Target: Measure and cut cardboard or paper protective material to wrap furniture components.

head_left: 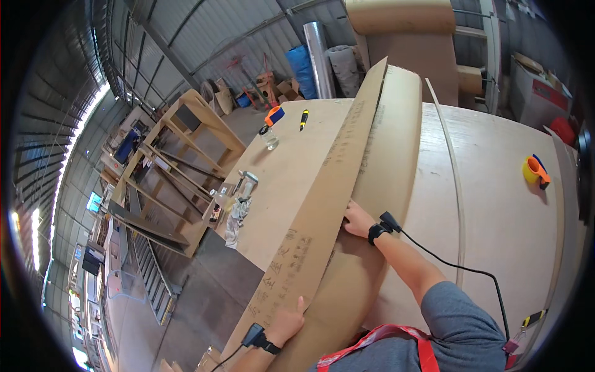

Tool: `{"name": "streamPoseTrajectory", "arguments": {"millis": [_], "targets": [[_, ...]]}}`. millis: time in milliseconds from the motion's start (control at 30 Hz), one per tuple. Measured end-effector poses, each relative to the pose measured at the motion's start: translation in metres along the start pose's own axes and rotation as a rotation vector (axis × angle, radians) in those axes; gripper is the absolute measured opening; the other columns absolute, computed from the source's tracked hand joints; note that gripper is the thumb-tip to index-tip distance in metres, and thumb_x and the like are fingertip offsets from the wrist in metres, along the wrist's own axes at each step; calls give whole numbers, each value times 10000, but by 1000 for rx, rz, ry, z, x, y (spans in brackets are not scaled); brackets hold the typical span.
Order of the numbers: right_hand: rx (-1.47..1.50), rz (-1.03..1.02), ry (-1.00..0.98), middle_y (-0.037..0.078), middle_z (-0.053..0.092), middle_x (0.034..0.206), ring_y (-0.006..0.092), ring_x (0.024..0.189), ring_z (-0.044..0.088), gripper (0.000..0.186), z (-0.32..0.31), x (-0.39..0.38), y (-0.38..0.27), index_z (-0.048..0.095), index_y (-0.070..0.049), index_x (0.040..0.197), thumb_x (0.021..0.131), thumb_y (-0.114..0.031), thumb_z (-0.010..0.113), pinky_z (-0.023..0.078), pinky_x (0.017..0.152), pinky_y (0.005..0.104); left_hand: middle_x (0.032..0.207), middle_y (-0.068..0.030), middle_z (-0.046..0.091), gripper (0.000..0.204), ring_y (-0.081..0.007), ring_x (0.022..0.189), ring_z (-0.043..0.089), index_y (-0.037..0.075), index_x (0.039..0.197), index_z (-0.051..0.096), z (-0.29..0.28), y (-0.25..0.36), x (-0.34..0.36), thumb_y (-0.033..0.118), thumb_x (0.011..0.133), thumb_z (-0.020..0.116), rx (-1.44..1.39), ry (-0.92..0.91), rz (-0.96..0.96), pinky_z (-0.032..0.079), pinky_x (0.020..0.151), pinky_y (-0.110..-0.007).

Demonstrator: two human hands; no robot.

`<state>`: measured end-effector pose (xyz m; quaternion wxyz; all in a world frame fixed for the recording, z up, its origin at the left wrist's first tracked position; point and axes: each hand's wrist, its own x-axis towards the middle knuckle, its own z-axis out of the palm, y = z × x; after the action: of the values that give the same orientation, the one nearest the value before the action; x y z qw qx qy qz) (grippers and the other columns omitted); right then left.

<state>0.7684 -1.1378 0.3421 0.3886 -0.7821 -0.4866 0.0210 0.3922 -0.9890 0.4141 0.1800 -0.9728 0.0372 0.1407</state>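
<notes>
A long sheet of brown cardboard runs diagonally from the lower left to the far middle of the table, with rows of dark markings on its flat strip. Beside that strip the cardboard bulges in a rounded, wrapped-looking length; what lies inside is hidden. My right hand is closed on the strip's right edge midway along, its fingertips partly hidden there. Nearer to me, my left hand rests on the strip close to the same edge, one digit stretched out along it.
The pale tabletop carries a thin long strip, a tape dispenser, a yellow-black cutter, a glass jar and a crumpled cloth. A black cable trails from my right wrist. Wooden frames stand left.
</notes>
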Motion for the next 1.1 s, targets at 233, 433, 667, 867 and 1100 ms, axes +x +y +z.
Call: {"name": "streamPoseTrajectory", "arguments": {"millis": [233,433,667,867,1100], "targets": [[-292,775,411,183,156,1575,383,1458,122,1056,-53,-59,-17,307,-169,1494,623,-445,837,182,1091,673,1537,-147,281,357,-394,1435,183,190,1080,700,-32,-67,42,474,906,572,-303,13,174,112,1059,-724],[168,715,664,258,73,1569,452,1436,141,1041,-67,-86,10,341,-215,1487,599,-401,852,233,1137,540,1559,-232,198,748,-422,1443,166,149,1285,559,1,-130,160,445,661,845,-835,226,168,197,1140,-540],[355,676,809,295,39,1560,404,1447,170,983,-54,-83,24,389,-190,1467,607,-302,853,256,1146,456,1546,-125,274,1059,-229,1421,263,39,1529,132,42,-180,298,583,812,690,-1806,-160,10,244,1146,-349],[275,738,742,292,45,1557,418,1432,201,925,-57,-73,17,411,-172,1448,634,-273,837,286,1130,459,1515,-82,347,876,-191,1387,311,64,1520,230,44,-168,339,517,881,623,-2088,-232,-111,263,1127,-320],[242,800,717,315,62,1541,447,1422,195,880,-63,-63,10,417,-210,1446,669,-278,824,267,1137,462,1544,-136,288,871,-233,1404,302,47,1521,220,-6,-149,335,374,846,663,-1628,71,53,264,1124,-336]]}}
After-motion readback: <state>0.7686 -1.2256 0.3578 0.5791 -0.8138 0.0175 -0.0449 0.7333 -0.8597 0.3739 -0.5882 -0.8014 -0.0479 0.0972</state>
